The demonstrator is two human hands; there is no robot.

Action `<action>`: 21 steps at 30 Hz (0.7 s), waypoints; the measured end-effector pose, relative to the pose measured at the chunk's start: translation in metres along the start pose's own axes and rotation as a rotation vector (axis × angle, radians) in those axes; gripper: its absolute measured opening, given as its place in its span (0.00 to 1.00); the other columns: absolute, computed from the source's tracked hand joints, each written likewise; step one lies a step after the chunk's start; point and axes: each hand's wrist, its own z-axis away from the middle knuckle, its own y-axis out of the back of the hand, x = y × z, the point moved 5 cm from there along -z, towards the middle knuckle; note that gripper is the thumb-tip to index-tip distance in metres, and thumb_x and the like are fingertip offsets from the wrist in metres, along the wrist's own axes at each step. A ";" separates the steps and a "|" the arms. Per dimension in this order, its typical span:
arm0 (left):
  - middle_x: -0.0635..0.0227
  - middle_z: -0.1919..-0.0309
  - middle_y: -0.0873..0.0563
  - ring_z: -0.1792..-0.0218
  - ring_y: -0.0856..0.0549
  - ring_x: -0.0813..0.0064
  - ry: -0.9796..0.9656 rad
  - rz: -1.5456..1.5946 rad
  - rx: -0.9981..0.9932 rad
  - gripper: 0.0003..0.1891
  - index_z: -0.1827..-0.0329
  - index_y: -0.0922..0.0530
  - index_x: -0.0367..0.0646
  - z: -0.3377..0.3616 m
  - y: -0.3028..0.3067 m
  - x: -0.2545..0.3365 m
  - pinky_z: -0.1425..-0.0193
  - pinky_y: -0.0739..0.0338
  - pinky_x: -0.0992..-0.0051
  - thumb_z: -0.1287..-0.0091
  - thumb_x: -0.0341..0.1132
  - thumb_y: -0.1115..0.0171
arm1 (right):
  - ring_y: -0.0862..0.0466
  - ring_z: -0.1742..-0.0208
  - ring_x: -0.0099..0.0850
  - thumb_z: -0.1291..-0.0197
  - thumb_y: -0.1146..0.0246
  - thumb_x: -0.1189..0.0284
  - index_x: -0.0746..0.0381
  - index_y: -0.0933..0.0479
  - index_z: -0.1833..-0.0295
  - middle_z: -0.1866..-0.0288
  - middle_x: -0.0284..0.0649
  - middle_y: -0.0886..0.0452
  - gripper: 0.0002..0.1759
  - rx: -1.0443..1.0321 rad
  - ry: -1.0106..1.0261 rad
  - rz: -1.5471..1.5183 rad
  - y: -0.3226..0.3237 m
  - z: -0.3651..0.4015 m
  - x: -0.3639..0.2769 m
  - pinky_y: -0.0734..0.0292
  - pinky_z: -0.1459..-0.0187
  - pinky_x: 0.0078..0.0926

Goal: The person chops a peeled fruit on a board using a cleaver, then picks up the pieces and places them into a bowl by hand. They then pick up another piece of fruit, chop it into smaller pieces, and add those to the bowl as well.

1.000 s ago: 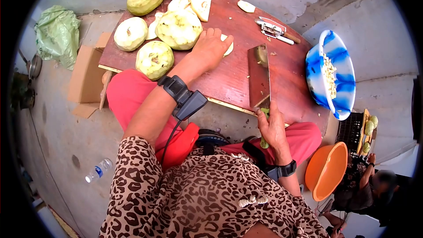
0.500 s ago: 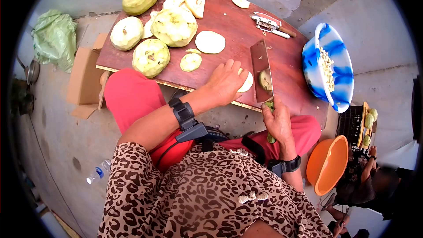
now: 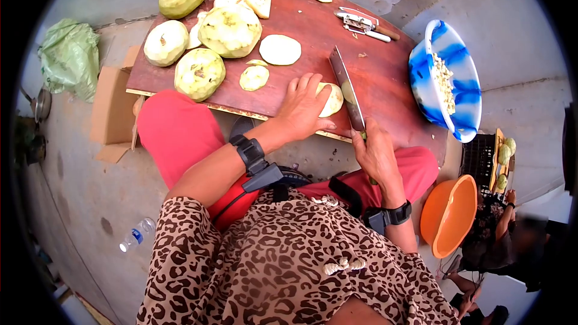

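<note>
My left hand (image 3: 303, 107) presses on a cut piece of pale, peeled vegetable (image 3: 331, 100) near the front edge of the red-brown table (image 3: 385, 93). Its fingers lie over the piece's left side, with the thumb at the near side. In my right hand (image 3: 379, 151) is a cleaver (image 3: 347, 89), gripped by its greenish handle. The blade stands just right of the piece and hides part of its right edge. Left of my left hand lie a small round slice (image 3: 254, 77) and a larger white slice (image 3: 280, 50).
Several peeled round vegetables (image 3: 230, 31) crowd the table's left end. A peeler (image 3: 363, 25) lies at the back. A blue-and-white bowl (image 3: 428, 93) with diced bits stands right, an orange basin (image 3: 447, 216) below it. Another person (image 3: 500, 241) sits at far right.
The cleaver has turned from showing its broad face to a narrower angle, closer beside the piece. My left hand stays on the piece, its thumb now showing. The view has shifted slightly.
</note>
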 end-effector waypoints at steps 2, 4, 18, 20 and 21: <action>0.46 0.32 0.34 0.29 0.38 0.45 -0.018 0.062 -0.025 0.37 0.35 0.29 0.39 0.004 0.001 -0.003 0.28 0.42 0.50 0.47 0.41 0.24 | 0.22 0.61 0.66 0.38 0.39 0.77 0.71 0.32 0.61 0.65 0.67 0.23 0.10 0.021 0.029 0.028 0.000 0.000 0.003 0.28 0.59 0.56; 0.48 0.35 0.31 0.31 0.35 0.45 -0.083 0.090 0.035 0.31 0.38 0.27 0.39 0.007 0.006 -0.003 0.29 0.40 0.50 0.45 0.36 0.27 | 0.22 0.61 0.65 0.38 0.39 0.77 0.71 0.32 0.61 0.64 0.66 0.22 0.09 0.008 0.017 0.026 -0.002 -0.002 0.010 0.28 0.59 0.55; 0.58 0.47 0.22 0.41 0.25 0.56 -0.256 0.146 0.081 0.18 0.48 0.23 0.38 -0.006 -0.001 0.006 0.37 0.33 0.56 0.44 0.28 0.36 | 0.20 0.62 0.63 0.38 0.40 0.77 0.70 0.32 0.60 0.64 0.63 0.22 0.08 -0.029 0.028 0.055 0.012 0.003 -0.006 0.25 0.61 0.54; 0.58 0.46 0.23 0.40 0.25 0.57 -0.249 0.139 0.074 0.19 0.48 0.23 0.38 -0.007 -0.002 0.005 0.36 0.34 0.56 0.43 0.29 0.36 | 0.20 0.63 0.63 0.38 0.39 0.77 0.70 0.32 0.60 0.64 0.63 0.22 0.08 -0.026 0.052 0.046 0.013 0.004 -0.008 0.25 0.61 0.53; 0.58 0.46 0.23 0.40 0.26 0.57 -0.245 0.135 0.073 0.19 0.47 0.24 0.38 -0.007 -0.003 0.005 0.36 0.34 0.56 0.43 0.29 0.36 | 0.20 0.63 0.63 0.38 0.40 0.77 0.70 0.32 0.60 0.64 0.63 0.22 0.09 -0.023 0.068 0.051 0.013 0.004 -0.009 0.25 0.62 0.54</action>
